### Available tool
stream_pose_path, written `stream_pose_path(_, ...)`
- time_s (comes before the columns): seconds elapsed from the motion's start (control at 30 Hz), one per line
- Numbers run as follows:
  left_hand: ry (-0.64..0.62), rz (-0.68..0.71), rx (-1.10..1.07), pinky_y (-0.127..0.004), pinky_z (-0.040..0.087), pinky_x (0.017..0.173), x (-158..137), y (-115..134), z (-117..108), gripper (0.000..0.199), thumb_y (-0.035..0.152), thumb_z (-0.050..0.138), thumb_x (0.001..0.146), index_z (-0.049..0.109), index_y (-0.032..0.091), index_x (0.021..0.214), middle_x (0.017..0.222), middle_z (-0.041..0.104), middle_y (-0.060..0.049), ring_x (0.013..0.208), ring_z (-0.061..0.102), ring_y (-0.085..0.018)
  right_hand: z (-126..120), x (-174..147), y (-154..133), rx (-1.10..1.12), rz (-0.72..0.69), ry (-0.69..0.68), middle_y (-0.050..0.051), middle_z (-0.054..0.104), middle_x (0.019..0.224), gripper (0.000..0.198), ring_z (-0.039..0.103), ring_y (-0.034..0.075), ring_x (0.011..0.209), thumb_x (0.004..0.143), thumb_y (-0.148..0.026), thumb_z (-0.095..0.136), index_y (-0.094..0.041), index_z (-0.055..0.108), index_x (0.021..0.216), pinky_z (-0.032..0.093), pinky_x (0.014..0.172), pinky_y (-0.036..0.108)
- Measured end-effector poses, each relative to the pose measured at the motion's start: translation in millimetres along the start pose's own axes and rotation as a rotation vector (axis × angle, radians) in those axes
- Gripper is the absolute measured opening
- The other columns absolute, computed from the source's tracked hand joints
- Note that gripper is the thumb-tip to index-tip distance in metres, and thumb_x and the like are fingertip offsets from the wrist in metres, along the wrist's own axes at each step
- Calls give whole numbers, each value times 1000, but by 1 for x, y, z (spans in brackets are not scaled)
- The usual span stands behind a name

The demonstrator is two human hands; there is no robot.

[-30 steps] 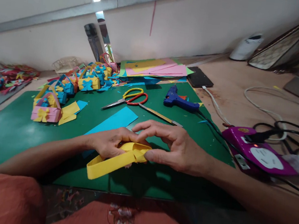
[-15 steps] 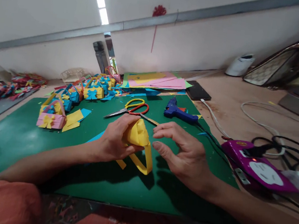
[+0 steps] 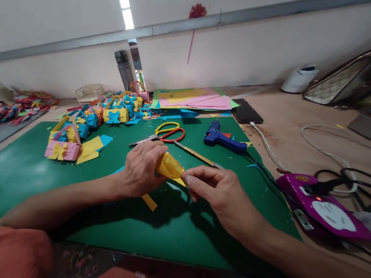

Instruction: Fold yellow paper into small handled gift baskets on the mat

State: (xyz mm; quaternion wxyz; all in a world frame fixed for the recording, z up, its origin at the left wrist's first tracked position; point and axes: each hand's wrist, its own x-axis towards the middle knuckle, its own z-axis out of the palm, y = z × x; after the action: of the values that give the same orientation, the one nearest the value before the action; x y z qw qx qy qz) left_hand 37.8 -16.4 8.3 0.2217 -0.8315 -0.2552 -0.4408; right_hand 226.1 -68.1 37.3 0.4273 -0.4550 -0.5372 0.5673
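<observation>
My left hand (image 3: 142,167) is closed around a small yellow paper basket (image 3: 170,166), held tilted above the green mat (image 3: 96,218). Thumb and fingertips of my right hand (image 3: 221,192) pinch the basket's right edge. The basket's strip handle is mostly hidden from view. Beneath the left hand a yellow paper strip (image 3: 149,202) lies on the mat. Just beyond both hands are scissors (image 3: 169,133) with yellow and red handles, and a slim metal-tipped tool (image 3: 197,154).
A blue glue gun (image 3: 225,140) lies at the mat's back right, its cord leading toward a purple power strip (image 3: 325,208). Finished paper baskets (image 3: 64,148) and scraps crowd the left. Coloured sheets (image 3: 193,99) and a black phone (image 3: 247,112) sit at the back.
My right hand has moved left and gone from open to pinching the basket's edge. The basket has been turned, so its hanging handle loop no longer shows below.
</observation>
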Motion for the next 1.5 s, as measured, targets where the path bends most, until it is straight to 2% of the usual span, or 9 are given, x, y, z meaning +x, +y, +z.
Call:
stream_pose_path(0.27, -7, 109, 234, -33, 49, 66, 5, 2, 0, 41, 26, 60, 77, 42, 11, 111, 89, 65, -13, 75, 64, -23, 2, 7, 11, 267, 165, 56, -5, 55, 50, 19, 45, 5, 45, 60, -31, 75, -15, 65, 65, 31, 45, 20)
stream_pose_path(0.5, -29, 127, 275, -29, 47, 60, 7, 6, 0, 38, 21, 57, 77, 40, 12, 110, 85, 65, -11, 70, 63, -20, 3, 8, 13, 379, 198, 56, -6, 54, 48, 23, 45, 4, 46, 52, -29, 80, -16, 64, 64, 32, 47, 18)
stream_pose_path(0.73, -52, 130, 311, -28, 47, 58, 2, 7, 2, 40, 25, 56, 80, 37, 12, 113, 86, 65, -11, 69, 63, -19, 5, 10, 17, 448, 220, 47, -6, 54, 52, 26, 46, 4, 47, 49, -29, 80, -15, 63, 62, 34, 47, 18)
stream_pose_path(0.97, -68, 108, 301, -29, 50, 60, 2, 10, 3, 47, 31, 55, 82, 36, 10, 119, 89, 66, -12, 71, 64, -20, 5, 8, 16, 448, 208, 33, -6, 53, 49, 18, 45, 4, 46, 60, -27, 72, -15, 59, 60, 34, 49, 19)
stream_pose_path(1.1, -122, 90, 246, -30, 51, 61, 3, 10, 2, 52, 36, 52, 83, 32, 10, 124, 95, 65, -14, 75, 65, -21, 5, 5, 15, 442, 212, 9, -5, 53, 47, 14, 46, 5, 45, 64, -25, 68, -16, 58, 60, 34, 50, 19)
stream_pose_path(1.33, -167, 20, 161, -30, 52, 64, 4, 11, -1, 52, 31, 52, 79, 32, 11, 123, 94, 64, -13, 82, 65, -23, 4, 4, 11, 438, 195, -58, -6, 48, 48, 16, 44, 5, 44, 63, -22, 65, -16, 54, 54, 32, 48, 20)
stream_pose_path(1.43, -215, -53, 138, -29, 52, 63, 4, 12, -1, 53, 30, 52, 77, 32, 11, 122, 98, 63, -13, 83, 65, -23, 1, 3, 7, 278, 127, -39, -6, 47, 49, 18, 43, 5, 43, 66, -26, 64, -16, 55, 55, 31, 46, 21)
stream_pose_path(1.5, -240, -95, 129, -28, 51, 61, 4, 12, 0, 54, 32, 53, 77, 32, 12, 122, 97, 62, -12, 81, 65, -22, -1, 2, 4, 71, -3, 42, -4, 50, 52, 18, 44, 7, 46, 70, -29, 63, -17, 56, 59, 34, 47, 22)
